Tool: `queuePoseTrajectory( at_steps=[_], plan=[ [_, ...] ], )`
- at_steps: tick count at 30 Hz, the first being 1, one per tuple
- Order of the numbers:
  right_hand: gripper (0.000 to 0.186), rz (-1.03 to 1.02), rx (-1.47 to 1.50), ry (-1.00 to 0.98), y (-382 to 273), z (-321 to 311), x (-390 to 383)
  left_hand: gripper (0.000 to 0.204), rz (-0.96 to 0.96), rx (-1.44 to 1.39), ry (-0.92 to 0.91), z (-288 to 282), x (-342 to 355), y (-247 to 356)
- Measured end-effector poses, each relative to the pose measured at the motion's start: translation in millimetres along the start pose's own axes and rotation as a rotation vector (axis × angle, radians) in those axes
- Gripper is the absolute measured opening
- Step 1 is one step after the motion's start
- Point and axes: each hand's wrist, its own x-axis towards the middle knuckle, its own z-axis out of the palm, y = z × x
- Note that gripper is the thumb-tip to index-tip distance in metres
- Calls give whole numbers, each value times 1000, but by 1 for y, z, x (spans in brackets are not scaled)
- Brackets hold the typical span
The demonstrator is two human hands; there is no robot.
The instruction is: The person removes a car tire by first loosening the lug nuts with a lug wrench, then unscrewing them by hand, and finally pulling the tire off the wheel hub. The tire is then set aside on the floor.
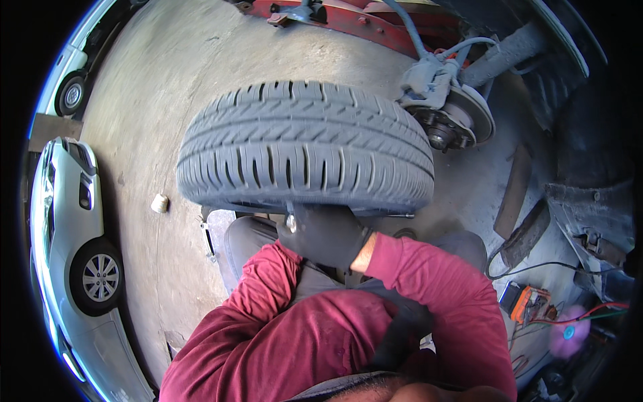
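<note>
A grey-black car tire (305, 147) stands tread-up in front of my lap. My right hand (328, 236), in a black glove, is bent and closed close under its near edge. Its fingertips are hidden, and I cannot make out what they hold. A shiny metal piece (291, 222) sticks up at the glove's left side. My left forearm, in a maroon sleeve (271, 268), reaches to the same spot. The left hand itself is hidden behind the right glove and the tire. A thin metal rod end (404, 216) shows below the tire's right side.
A bare wheel hub with brake disc (469, 114) is at the upper right, under a raised car. Silver cars (80, 221) line the left. An orange-and-black battery-like box (519, 301) with cables and dark flat strips (514, 191) lie at right.
</note>
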Motion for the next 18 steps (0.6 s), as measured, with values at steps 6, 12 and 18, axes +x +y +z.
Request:
queuePoseTrajectory(
  at_steps=[6,12,18],
  plan=[
    [54,154,-26,-219,21,15,58,28,44,-72,84,6,26,10],
    [79,303,-10,-409,87,49,105,30,-147,-110,258,19,45,12],
    [69,400,91,-439,153,69,116,34,-211,-123,220,42,56,24]
  ],
)
